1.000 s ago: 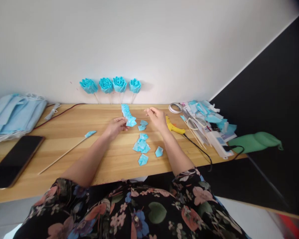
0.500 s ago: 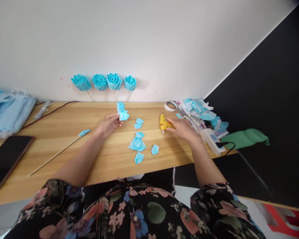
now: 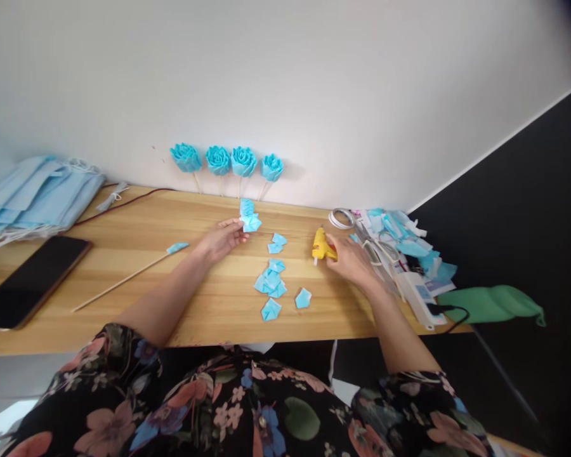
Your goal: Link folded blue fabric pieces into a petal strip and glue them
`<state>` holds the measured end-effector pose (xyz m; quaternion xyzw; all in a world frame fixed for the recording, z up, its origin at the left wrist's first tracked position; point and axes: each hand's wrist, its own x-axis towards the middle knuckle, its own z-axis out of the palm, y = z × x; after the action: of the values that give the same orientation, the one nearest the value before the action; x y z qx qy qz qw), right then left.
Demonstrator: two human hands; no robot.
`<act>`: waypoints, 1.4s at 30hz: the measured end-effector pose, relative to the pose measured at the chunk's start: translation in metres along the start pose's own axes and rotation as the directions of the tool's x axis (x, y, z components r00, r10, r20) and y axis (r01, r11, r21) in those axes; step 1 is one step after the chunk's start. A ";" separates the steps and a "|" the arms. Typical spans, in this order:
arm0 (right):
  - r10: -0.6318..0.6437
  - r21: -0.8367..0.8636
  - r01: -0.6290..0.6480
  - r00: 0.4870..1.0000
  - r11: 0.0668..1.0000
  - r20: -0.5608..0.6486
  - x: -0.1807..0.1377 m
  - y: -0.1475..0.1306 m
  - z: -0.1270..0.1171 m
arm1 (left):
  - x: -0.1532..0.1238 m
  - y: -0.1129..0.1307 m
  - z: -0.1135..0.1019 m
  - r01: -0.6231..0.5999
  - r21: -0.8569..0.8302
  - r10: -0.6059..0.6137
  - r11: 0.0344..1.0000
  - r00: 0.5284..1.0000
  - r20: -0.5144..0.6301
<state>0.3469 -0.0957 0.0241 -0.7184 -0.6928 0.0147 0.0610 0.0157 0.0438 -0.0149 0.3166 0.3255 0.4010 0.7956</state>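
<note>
My left hand (image 3: 226, 241) pinches the left edge of a blue folded petal (image 3: 252, 223), at the near end of a short row of blue petals (image 3: 247, 207). My right hand (image 3: 351, 259) is closed round the handle of a yellow glue gun (image 3: 321, 245), its nozzle pointing toward the wall. Between my hands lie more folded petals: a small pair (image 3: 276, 244), an overlapping cluster (image 3: 270, 280) and single pieces (image 3: 303, 298). On the left rests a thin stick (image 3: 124, 278) with a blue wrapped tip (image 3: 177, 247).
Several blue flowers on sticks (image 3: 219, 160) lean against the wall. Face masks (image 3: 38, 193) and a phone (image 3: 35, 279) lie left. At right are a tape roll (image 3: 342, 219), scissors (image 3: 372, 251), blue scraps (image 3: 400, 231), a power strip (image 3: 415, 298) and a green pouch (image 3: 492, 303).
The view has shifted, so most things appear further right. My right hand has closed more fully round the glue gun, which has moved slightly left on the table. My left hand keeps its pinch.
</note>
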 end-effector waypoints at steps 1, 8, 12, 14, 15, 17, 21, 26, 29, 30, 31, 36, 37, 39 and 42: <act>0.011 0.111 -0.006 0.999 0.994 -0.042 0.002 -0.004 -0.003 | 0.000 0.000 0.000 0.003 -0.005 -0.003 1.000 1.000 -0.003; 0.178 0.922 0.045 0.976 0.384 -0.122 0.031 -0.049 -0.011 | 0.000 0.000 0.002 -0.020 -0.071 0.018 0.997 1.000 -0.025; 0.067 0.962 -0.001 0.998 0.272 -0.018 0.035 -0.082 0.007 | 0.002 -0.004 0.002 -0.073 -0.078 0.068 0.994 0.996 -0.061; 0.055 0.961 0.059 0.996 0.271 -0.076 0.030 -0.092 0.018 | 0.003 -0.007 0.002 -0.105 -0.064 0.101 0.992 0.993 -0.060; 0.045 0.955 0.088 0.993 0.285 -0.105 0.027 -0.095 0.023 | 0.004 -0.008 0.002 -0.120 -0.056 0.117 0.991 0.992 -0.054; 0.021 0.935 0.118 0.991 0.333 -0.133 0.021 -0.100 0.031 | 0.004 -0.010 0.002 -0.144 -0.041 0.142 0.989 0.989 -0.040; -0.023 0.887 0.143 0.989 0.439 -0.148 0.016 -0.104 0.038 | 0.006 -0.013 0.000 -0.157 -0.017 0.157 0.987 0.987 -0.018; -0.097 0.852 0.205 0.979 0.481 -0.180 0.016 -0.107 0.044 | 0.006 -0.014 -0.001 -0.166 0.006 0.166 0.986 0.986 0.018; -0.110 0.823 0.221 0.975 0.524 -0.191 0.016 -0.106 0.047 | 0.005 -0.014 -0.001 -0.167 0.017 0.167 0.986 0.986 0.021; -0.114 0.812 0.225 0.974 0.538 -0.194 0.016 -0.105 0.048 | 0.005 -0.014 0.000 -0.168 0.017 0.168 0.986 0.986 0.019; -0.118 0.802 0.228 0.974 0.552 -0.196 0.016 -0.105 0.048 | 0.005 -0.015 0.000 -0.169 0.018 0.169 0.985 0.985 0.019; -0.123 0.778 0.226 0.974 0.586 -0.191 0.016 -0.104 0.051 | 0.003 -0.015 0.001 -0.169 0.018 0.168 0.986 0.985 0.044; -0.123 0.778 0.226 0.974 0.586 -0.190 0.016 -0.104 0.051 | 0.003 -0.014 0.001 -0.166 0.019 0.165 0.986 0.985 0.052; -0.121 0.780 0.225 0.974 0.584 -0.190 0.017 -0.105 0.051 | 0.003 -0.014 0.000 -0.160 0.022 0.159 0.987 0.985 0.067; -0.124 0.776 0.225 0.974 0.589 -0.189 0.017 -0.106 0.050 | 0.004 -0.015 0.000 -0.155 0.022 0.154 0.988 0.986 0.067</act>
<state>0.2368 -0.0717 -0.0132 -0.5450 -0.6767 0.2725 0.4134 0.0239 0.0403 -0.0277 0.3644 0.2792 0.4465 0.7680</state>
